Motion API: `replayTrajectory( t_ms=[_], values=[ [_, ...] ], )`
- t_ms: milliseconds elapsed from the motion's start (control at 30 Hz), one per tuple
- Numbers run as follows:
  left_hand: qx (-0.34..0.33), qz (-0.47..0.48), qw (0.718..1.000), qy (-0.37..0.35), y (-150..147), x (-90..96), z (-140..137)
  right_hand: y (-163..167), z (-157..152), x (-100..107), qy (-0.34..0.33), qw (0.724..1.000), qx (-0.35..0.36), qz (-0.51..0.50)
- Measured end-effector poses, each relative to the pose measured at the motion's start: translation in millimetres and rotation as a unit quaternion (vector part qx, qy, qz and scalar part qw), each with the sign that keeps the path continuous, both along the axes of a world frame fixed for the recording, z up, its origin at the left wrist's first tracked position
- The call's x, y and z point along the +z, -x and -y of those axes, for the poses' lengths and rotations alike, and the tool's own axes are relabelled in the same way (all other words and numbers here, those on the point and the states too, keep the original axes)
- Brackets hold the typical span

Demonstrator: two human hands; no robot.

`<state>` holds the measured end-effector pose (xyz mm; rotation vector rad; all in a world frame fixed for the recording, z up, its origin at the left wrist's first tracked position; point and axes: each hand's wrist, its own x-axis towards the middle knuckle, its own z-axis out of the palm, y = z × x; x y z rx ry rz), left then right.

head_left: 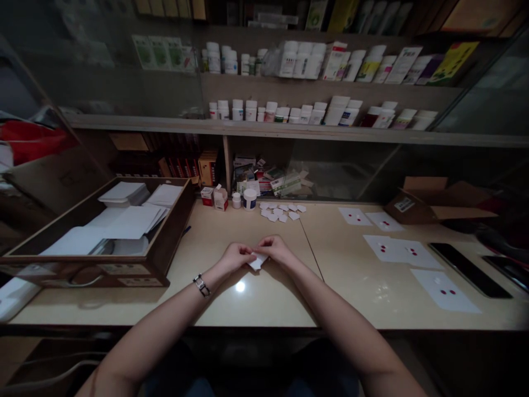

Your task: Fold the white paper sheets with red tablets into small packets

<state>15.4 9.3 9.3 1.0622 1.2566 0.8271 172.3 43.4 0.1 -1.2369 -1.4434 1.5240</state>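
Between my two hands is a small folded white paper packet (pixel 258 261), just above the pale tabletop. My left hand (pixel 237 257) pinches its left side, and a watch (pixel 201 285) sits on that wrist. On the other side, my right hand (pixel 276 248) grips the upper right edge. Beyond the hands lie several folded paper packets (pixel 282 211) in loose rows. Over on the right, several flat paper sheets (pixel 446 289) carry dark red tablets (pixel 412 252) and paler pills that are hard to make out.
A wooden drawer (pixel 182 220) with stacks of white paper stands at left. Medicine boxes (pixel 220 197) and a white jar (pixel 249 199) line the back. At right are a phone (pixel 469 270) and an open cardboard box (pixel 421 207). Shelves (pixel 264 129) of bottles rise behind.
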Motion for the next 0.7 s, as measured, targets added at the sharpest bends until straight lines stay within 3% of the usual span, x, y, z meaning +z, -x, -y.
replayTrajectory(
  t_ms=[167,333,433,533,700],
  values=[
    [0.022,-0.026,0.999,-0.010,0.4,-5.1,-2.4,-5.0,-4.8,-1.5,-0.027,0.999,-0.014,0.021],
    [-0.006,-0.169,0.977,-0.132,1.6,-14.1,-2.7,-10.5,-5.7,-7.8,-0.076,0.987,0.045,0.135],
    [-0.019,-0.280,0.935,-0.217,2.7,-10.7,2.4,-10.0,-4.8,-14.4,-0.129,0.967,0.044,0.214],
    [-0.038,-0.373,0.875,-0.306,3.1,-0.9,14.4,-6.8,-1.9,-16.3,-0.156,0.948,0.030,0.275],
    [-0.171,-0.454,0.792,-0.370,-3.1,8.4,40.3,-0.5,9.6,-6.0,-0.209,0.916,0.003,0.342]
  ],
)
